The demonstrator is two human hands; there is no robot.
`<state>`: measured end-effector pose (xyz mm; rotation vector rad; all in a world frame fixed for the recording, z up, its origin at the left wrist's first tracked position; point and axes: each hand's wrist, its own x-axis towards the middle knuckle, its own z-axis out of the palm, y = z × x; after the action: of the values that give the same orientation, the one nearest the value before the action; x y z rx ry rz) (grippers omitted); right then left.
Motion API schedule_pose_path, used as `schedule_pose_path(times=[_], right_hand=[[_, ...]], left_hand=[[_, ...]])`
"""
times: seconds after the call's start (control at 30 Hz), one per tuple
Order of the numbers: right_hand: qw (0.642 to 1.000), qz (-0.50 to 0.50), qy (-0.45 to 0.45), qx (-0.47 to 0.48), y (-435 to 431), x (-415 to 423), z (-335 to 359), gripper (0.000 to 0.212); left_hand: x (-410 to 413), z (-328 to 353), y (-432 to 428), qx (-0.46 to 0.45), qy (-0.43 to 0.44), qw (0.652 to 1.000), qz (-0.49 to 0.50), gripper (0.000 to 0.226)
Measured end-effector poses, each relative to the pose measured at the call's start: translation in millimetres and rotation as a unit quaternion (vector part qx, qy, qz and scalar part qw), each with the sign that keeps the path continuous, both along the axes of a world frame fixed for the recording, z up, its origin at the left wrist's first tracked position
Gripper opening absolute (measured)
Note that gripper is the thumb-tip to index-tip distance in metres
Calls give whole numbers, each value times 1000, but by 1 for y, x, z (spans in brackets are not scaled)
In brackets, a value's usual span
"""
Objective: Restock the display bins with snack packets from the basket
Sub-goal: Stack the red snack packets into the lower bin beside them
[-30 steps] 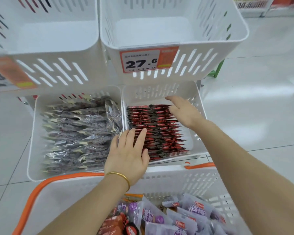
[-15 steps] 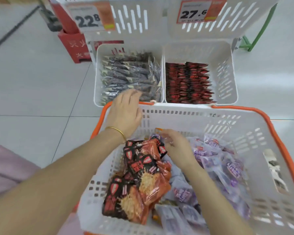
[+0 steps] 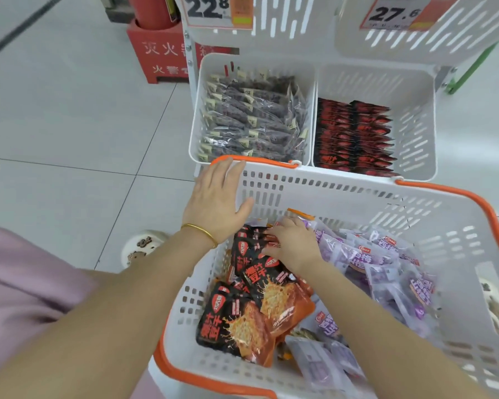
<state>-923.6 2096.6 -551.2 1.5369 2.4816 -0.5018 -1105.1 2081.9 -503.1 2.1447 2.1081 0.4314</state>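
The glossy black-and-orange snack packets [image 3: 260,306] lie heaped at the left of the white slotted plastic basket with orange rim [image 3: 357,197], beside a pile of pale purple packets [image 3: 386,263]. The right hand [image 3: 293,243] rests fingers-down on the topmost black packet — whether it has closed on it I cannot tell. The left hand [image 3: 216,203] hovers open, fingers spread, over the basket's far left corner. This looks like the picking step; next comes a firm pinch, then a lift toward the white bin of red-and-black packets [image 3: 415,90] just beyond — half full.
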Motion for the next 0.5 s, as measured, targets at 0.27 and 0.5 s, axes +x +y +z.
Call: schedule_pose_path(times=[0.27, 0.5], right_hand=[[945, -155, 280, -57, -7, 11, 14, 10], [759, -372, 535, -3, -17, 49, 57, 21]], left_hand=[[0, 3, -2, 1, -18, 1000, -3, 77], [15, 17, -2, 71, -202, 974, 71, 62]])
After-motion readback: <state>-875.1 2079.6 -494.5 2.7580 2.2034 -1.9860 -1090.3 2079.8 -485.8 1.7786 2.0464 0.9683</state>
